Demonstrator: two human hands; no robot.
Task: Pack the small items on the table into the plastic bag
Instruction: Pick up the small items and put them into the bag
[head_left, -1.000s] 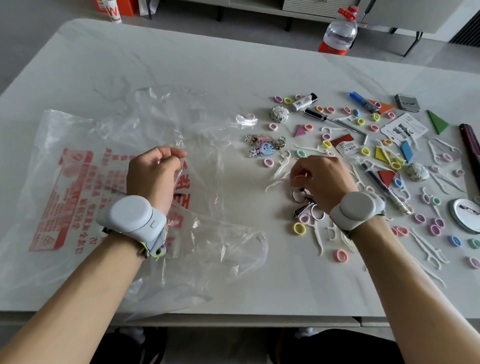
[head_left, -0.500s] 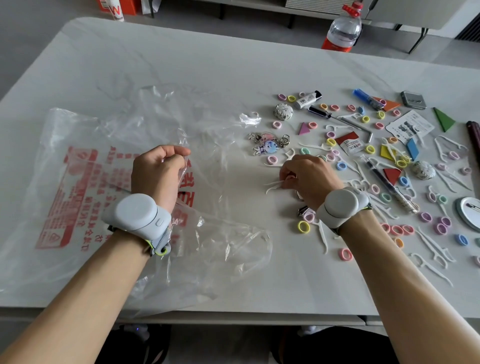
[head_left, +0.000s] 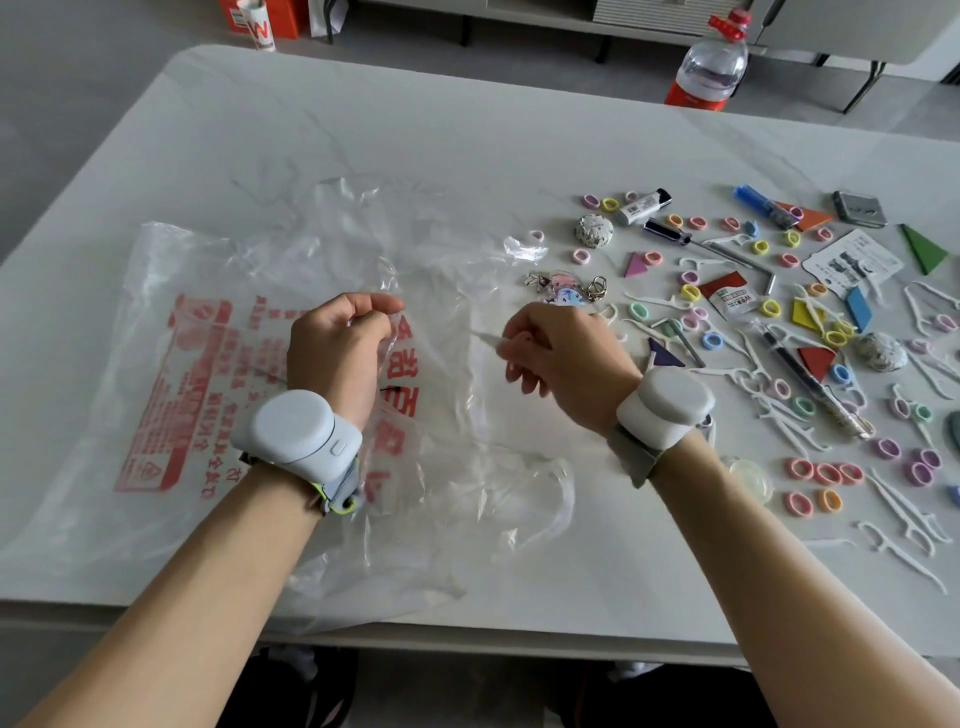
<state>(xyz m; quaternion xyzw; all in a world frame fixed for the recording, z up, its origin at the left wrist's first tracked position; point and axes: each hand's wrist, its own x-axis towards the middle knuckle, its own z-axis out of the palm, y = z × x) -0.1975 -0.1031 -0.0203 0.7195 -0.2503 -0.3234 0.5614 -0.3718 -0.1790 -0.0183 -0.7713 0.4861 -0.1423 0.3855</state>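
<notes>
One floss pick (head_left: 485, 339) in right hand (head_left: 566, 358); left hand (head_left: 335, 348) pinches bag (head_left: 208, 291).

On the pale grey table (head_left: 467, 130), the left hand (head_left: 335, 353) pinches a raised fold of the crumpled clear plastic bag with red print (head_left: 208, 280) while the right hand (head_left: 566, 358) holds a thin white floss pick (head_left: 485, 338) over the bag, near scattered pastel elastic rings (head_left: 827, 474).

Plastic bag (head_left: 208, 364): clear, crumpled, red print, flat on counter (head_left: 467, 130) left half; top film pinched by left grip (head_left: 337, 343). Hair rings (head_left: 826, 474), floss picks (head_left: 904, 525), keychain (head_left: 563, 291), coloured triangles (head_left: 924, 249): scattered right of bag. Single floss pick (head_left: 485, 338): pinched in right grip (head_left: 561, 353), over bag film.
</notes>
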